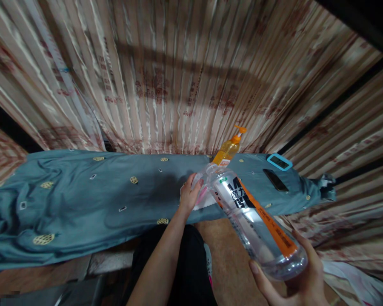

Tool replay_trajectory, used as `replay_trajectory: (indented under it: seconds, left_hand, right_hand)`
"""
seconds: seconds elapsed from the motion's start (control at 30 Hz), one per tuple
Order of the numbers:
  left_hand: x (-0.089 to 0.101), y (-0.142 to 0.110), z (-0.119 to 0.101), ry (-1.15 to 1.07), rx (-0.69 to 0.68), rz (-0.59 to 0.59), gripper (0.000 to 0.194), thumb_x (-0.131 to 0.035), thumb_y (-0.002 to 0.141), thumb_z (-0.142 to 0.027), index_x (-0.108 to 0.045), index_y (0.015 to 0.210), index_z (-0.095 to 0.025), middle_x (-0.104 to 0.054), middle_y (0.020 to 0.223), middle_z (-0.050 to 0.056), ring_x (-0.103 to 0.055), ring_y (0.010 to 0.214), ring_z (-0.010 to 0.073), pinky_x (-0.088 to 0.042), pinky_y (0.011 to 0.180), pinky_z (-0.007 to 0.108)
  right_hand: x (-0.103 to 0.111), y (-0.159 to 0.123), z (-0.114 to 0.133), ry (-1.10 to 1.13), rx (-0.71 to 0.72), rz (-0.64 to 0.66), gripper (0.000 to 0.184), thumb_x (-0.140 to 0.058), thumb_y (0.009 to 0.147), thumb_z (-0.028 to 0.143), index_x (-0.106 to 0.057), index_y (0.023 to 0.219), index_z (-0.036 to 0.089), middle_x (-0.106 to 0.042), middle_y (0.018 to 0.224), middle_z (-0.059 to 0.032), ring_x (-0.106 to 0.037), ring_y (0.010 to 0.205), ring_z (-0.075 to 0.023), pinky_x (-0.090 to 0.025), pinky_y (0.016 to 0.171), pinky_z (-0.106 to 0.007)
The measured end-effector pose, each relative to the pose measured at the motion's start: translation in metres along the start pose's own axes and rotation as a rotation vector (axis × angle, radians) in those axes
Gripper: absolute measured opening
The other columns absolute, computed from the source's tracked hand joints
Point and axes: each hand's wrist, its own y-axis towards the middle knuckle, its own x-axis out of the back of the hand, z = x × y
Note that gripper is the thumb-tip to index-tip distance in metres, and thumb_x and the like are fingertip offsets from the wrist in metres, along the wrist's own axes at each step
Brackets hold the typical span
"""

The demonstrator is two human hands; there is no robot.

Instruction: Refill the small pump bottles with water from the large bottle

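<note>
Gripping clear bottle [251, 216] low with right hand [306, 285], spread-fingered around it! | Near its mouth with left hand [188, 196], bent-fingered, cannot tell on what!

Light's running dim, a shadow band is crossing the curtain [178, 93], another is pooling on the blue-green cloth [111, 191], small highlights are glinting off the clear bottle [253, 219], and wide-lens distortion is stretching the softly blurring edges.

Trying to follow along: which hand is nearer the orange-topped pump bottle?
Left. The left hand is left and in front of the pump bottle; the right hand, holding the clear bottle, is farther off, toward the right.
</note>
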Motion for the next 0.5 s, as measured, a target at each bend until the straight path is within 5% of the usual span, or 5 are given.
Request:
replay_trajectory:
  seconds: [0.13,0.33,0.5]
  left_hand:
    - [0.000,0.000,-0.001,-0.005,-0.011,0.002,0.027,-0.057,0.090,-0.030,-0.066,0.115,-0.023,-0.076,0.108,0.003,-0.069,0.105,0.0212,-0.051,0.100,0.032]
    - [0.000,-0.001,-0.001,0.001,-0.006,0.010,0.028,-0.057,0.090,-0.030,-0.065,0.116,-0.022,-0.076,0.108,0.003,-0.069,0.103,0.0208,-0.050,0.098,0.032]
    - [0.000,0.000,0.000,-0.012,-0.005,0.004,0.028,-0.059,0.089,-0.030,-0.066,0.115,-0.022,-0.076,0.106,0.003,-0.068,0.103,0.0204,-0.050,0.098,0.031]
  right_hand:
    - [0.002,0.003,-0.011,-0.021,0.129,0.013,0.107,-0.084,0.060,0.055,-0.038,0.151,0.021,-0.052,0.144,-0.0161,-0.064,0.108,-0.0283,-0.055,0.069,-0.032]
    - [-0.003,-0.003,0.009,-0.015,-0.025,-0.011,0.110,-0.078,0.064,0.065,-0.036,0.152,0.015,-0.047,0.149,-0.0199,-0.054,0.129,-0.0374,-0.048,0.102,-0.053]
    - [0.002,0.001,-0.007,-0.065,0.077,-0.002,0.106,-0.078,0.067,0.062,-0.036,0.152,0.017,-0.051,0.145,-0.0188,-0.061,0.118,-0.0327,-0.057,0.084,-0.041]
